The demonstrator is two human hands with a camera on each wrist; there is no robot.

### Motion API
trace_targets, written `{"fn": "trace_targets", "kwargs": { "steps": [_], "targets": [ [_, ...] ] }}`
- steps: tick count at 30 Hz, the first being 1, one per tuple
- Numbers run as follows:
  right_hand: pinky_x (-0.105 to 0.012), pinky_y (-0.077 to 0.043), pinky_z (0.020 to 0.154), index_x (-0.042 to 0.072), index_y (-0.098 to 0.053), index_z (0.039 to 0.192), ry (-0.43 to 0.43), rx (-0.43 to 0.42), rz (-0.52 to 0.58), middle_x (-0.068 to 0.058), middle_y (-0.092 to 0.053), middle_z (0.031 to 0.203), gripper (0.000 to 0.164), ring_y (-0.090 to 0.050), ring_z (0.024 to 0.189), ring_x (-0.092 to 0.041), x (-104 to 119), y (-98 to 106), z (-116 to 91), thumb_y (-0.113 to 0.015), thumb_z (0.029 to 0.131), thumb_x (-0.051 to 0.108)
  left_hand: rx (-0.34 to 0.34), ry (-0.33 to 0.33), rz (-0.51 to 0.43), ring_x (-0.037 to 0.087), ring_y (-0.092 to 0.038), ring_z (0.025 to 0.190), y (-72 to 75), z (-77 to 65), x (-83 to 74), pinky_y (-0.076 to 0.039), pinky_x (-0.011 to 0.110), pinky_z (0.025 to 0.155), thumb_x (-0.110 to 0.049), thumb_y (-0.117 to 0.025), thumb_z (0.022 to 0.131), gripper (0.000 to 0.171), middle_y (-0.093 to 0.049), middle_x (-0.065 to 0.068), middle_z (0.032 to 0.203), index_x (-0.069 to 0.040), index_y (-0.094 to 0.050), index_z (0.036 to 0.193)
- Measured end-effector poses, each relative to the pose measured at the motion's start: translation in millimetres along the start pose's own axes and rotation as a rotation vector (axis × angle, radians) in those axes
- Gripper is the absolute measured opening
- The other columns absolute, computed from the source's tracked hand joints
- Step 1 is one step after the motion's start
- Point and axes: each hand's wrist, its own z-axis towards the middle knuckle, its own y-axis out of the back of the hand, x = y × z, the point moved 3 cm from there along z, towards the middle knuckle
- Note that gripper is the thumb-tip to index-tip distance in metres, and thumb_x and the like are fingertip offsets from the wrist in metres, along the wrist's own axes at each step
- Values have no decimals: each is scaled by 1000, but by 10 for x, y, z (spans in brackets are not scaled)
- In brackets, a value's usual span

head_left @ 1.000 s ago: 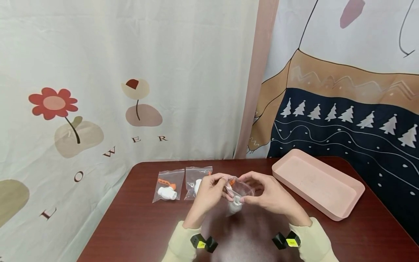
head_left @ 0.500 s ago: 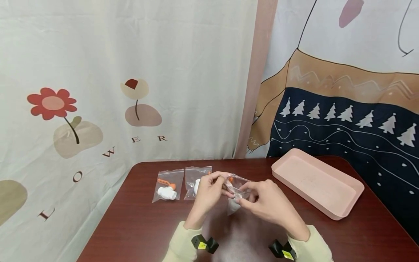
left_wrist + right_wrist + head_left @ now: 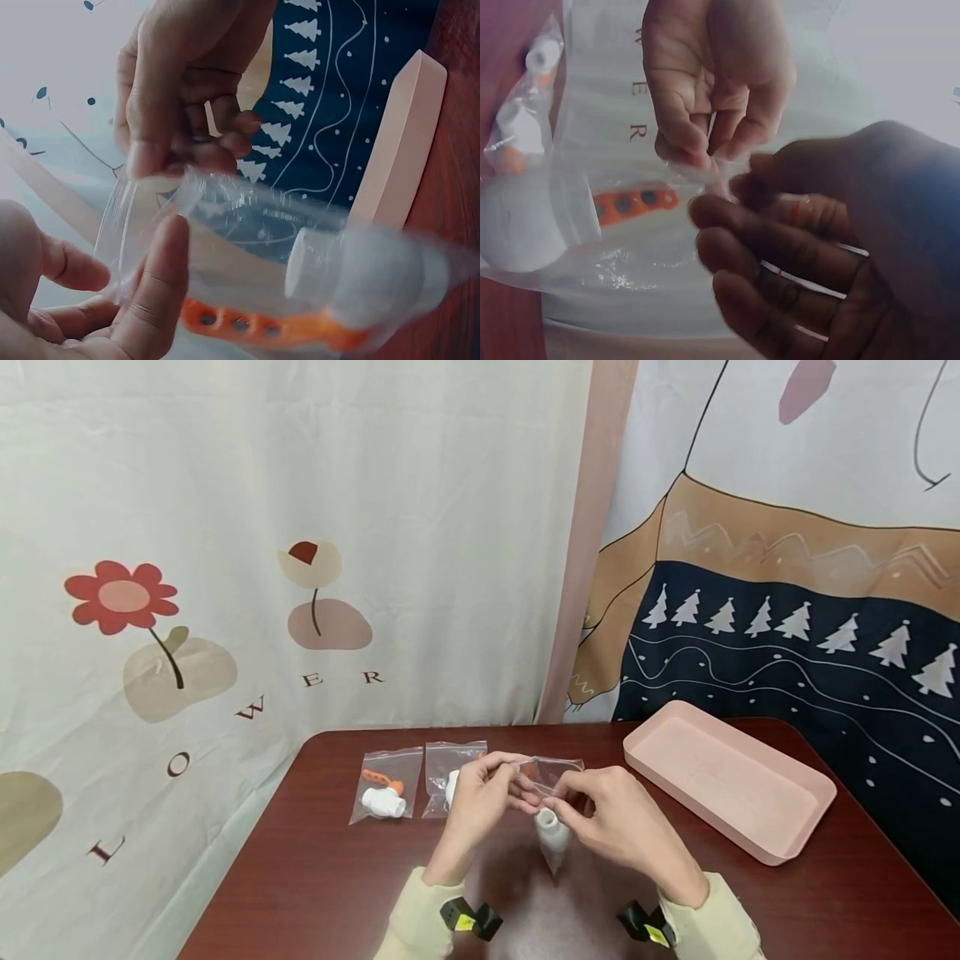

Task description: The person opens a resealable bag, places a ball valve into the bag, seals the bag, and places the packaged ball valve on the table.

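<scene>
A clear zip bag point(image 3: 558, 770) hangs between my two hands above the table. Inside it are a white plastic fitting point(image 3: 553, 837), low in the bag, and an orange handle with holes point(image 3: 247, 324). My left hand point(image 3: 482, 795) pinches one side of the bag's mouth between thumb and fingers. Opposite it, my right hand point(image 3: 621, 825) pinches the top edge, its thumb and index finger close to the left fingertips. In the right wrist view, the right hand's other fingers point(image 3: 739, 300) spread beside the bag, and the white fitting point(image 3: 536, 221) sits at its far end.
Two similar zip bags lie at the table's back left: one bag point(image 3: 386, 785) in full view, the other bag point(image 3: 442, 768) partly behind my left hand. A shallow pink tray point(image 3: 731, 785) stands at the right. Printed curtains point(image 3: 450, 527) hang behind the brown table point(image 3: 300, 893).
My right hand has gone from spread fingers at the bag's mouth to a pinch on its edge. The white fitting now shows lower, hanging below my hands. The left hand stays almost in place.
</scene>
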Motion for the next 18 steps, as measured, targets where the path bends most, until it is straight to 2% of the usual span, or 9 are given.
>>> {"fn": "trace_targets", "kwargs": {
  "steps": [4, 8, 10, 14, 16, 18],
  "targets": [
    [-15, -47, 56, 29, -71, 79, 63, -28, -3, 23, -63, 68, 20, -52, 61, 10, -17, 19, -5, -83, 85, 15, 16, 30, 79, 16, -69, 57, 5, -16, -10, -64, 38, 59, -5, -49, 102, 28, -71, 23, 80, 6, -67, 119],
    [-16, -46, 57, 30, -69, 79, 111, -27, 5, 24, -62, 70, 21, -51, 62, 8, -17, 63, -16, -84, 85, 16, 14, 4, 227, 18, -65, 52, 31, -25, -30, -62, 43, 54, -14, -58, 102, 24, -70, 28, 81, -5, -71, 120],
    [-16, -46, 57, 29, -69, 79, 128, -21, 10, 24, -63, 71, 21, -50, 63, 8, -18, 92, -22, -84, 85, 16, 13, -29, 299, 20, -63, 51, 49, -30, -50, -62, 45, 52, -19, -62, 101, 24, -68, 28, 82, -14, -72, 122],
    [-16, -47, 56, 27, -69, 80, 153, -27, 22, 22, -64, 73, 21, -49, 63, 8, -39, 159, -36, -84, 84, 12, 46, -127, 389, 19, -61, 55, 76, -35, -91, -60, 38, 51, -24, -69, 99, 27, -66, 13, 84, -31, -71, 124],
    [-17, -48, 56, 26, -70, 82, 158, -29, 38, 20, -64, 74, 21, -50, 64, 7, -59, 189, -41, -84, 83, 10, 59, -182, 450, 15, -60, 63, 89, -39, -112, -59, 30, 56, -28, -72, 97, 23, -64, 4, 85, -37, -74, 119],
    [-17, -50, 57, 26, -70, 83, 158, -25, 56, 20, -64, 75, 22, -52, 66, 6, -78, 215, -46, -83, 84, 9, 73, -237, 514, 15, -59, 72, 104, -42, -124, -56, 26, 62, -33, -74, 96, 15, -61, -1, 86, -37, -77, 109]
  ]
}}
